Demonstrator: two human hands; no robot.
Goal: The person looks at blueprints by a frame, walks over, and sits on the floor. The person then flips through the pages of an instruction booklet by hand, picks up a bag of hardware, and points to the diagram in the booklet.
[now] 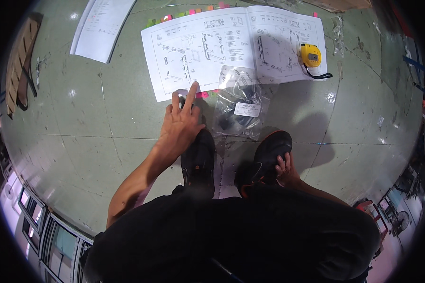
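Observation:
An open instruction booklet (pixel 226 45) with line drawings lies flat on the floor ahead of my feet. My left hand (pixel 180 125) reaches to its lower left edge, two fingers stretched apart with the tips on the page. A small dark patch shows between those fingers; I cannot tell what it is. My right hand (pixel 286 172) rests its fingertips against the side of my right black shoe (pixel 274 148). A clear plastic bag (pixel 224 101) with black parts and a white label overlaps the booklet's lower middle. On the right page sits a yellow tape measure (pixel 310 55) with a black strap.
Printed sheets (pixel 101 28) lie at the upper left of the green floor (pixel 104 104). A wooden pallet-like piece (pixel 22 66) stands at the far left. Coloured tabs (pixel 193 12) stick out along the booklet's top. Metal frames (pixel 52 236) stand at the lower left.

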